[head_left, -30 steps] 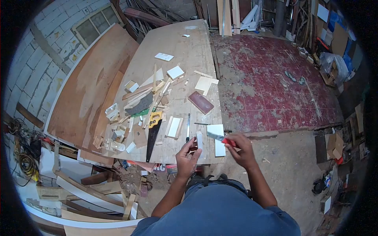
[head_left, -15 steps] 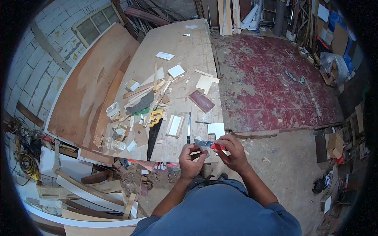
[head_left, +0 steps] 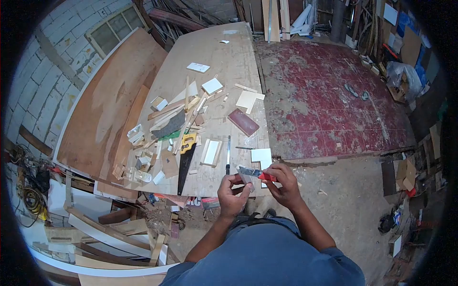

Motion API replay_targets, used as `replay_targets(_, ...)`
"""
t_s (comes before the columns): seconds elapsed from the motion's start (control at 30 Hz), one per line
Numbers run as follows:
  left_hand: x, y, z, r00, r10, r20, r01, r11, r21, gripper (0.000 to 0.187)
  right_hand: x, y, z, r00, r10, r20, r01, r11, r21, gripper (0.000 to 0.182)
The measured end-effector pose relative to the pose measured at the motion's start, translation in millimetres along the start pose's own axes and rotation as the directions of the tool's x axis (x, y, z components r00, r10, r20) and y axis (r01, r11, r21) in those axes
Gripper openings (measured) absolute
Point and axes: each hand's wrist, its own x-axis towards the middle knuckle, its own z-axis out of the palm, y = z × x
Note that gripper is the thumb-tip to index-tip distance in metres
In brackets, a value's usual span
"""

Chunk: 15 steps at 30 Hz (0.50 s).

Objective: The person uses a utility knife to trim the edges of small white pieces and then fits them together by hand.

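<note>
Near the front edge of the wooden table (head_left: 234,57), my right hand (head_left: 285,186) is closed on a red-handled cutter (head_left: 267,177), whose flat metallic part points left. My left hand (head_left: 233,196) pinches a small, thin, pale piece (head_left: 246,180) between thumb and fingers. The tip of the tool lies over the upper part of this piece; whether they touch is unclear. Just beyond my left hand, a metal ruler-like strip (head_left: 229,150) with a dark end lies on the table. White rectangular pieces (head_left: 260,155) lie beyond my right hand.
A yellow-handled saw (head_left: 186,162) lies left of my hands, beside a pile of wood scraps (head_left: 177,117). A white block with wooden sides (head_left: 211,152) and a brown sanding block (head_left: 244,122) are on the table. A large wooden panel (head_left: 105,105) leans at the left.
The pale piece in my left hand is tilted slightly differently, and the tool has shifted a little right and down. The camera view has moved slightly. Both hands keep their holds.
</note>
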Motion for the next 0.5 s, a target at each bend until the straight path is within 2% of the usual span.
replay_targets(0.1,0.7,-1.8,0.6,1.0,-0.009,-0.008,0.009,1.0,-0.021,0.029,-1.4,5.6,1.9,1.0,0.015,-0.022,-0.014,1.0,0.027,0.034)
replay_targets(0.17,0.2,-11.7,-0.5,0.997,0.012,-0.074,-0.018,0.997,-0.077,0.028,-3.6,15.1,2.0,0.987,0.094,-0.128,-0.087,0.994,0.06,0.029)
replay_targets(0.23,2.1,-11.6,-4.0,0.997,0.018,-0.081,-0.022,0.998,-0.058,0.028,-1.1,16.8,-6.1,0.984,0.117,-0.135,-0.109,0.992,0.066,0.027)
replay_targets(0.3,3.2,-10.8,-6.8,0.996,0.02,-0.085,-0.024,0.999,-0.04,0.028,-0.8,18.4,-11.9,0.961,0.243,-0.13,-0.227,0.966,0.122,0.026)
replay_targets(0.4,5.5,-15.2,-8.5,0.996,-0.012,-0.087,0.007,0.998,-0.057,0.029,2.1,17.1,-12.5,0.973,0.186,-0.135,-0.173,0.98,0.103,0.025)
replay_targets(0.47,7.2,-32.8,-10.4,0.995,-0.067,-0.077,0.051,0.98,-0.191,0.03,2.2,15.3,-10.8,0.979,0.161,-0.123,-0.149,0.984,0.103,0.024)
replay_targets(0.5,7.7,-27.3,-9.6,0.995,-0.067,-0.078,0.051,0.98,-0.191,0.03,2.6,13.6,-10.0,0.981,0.174,-0.088,-0.164,0.981,0.107,0.024)
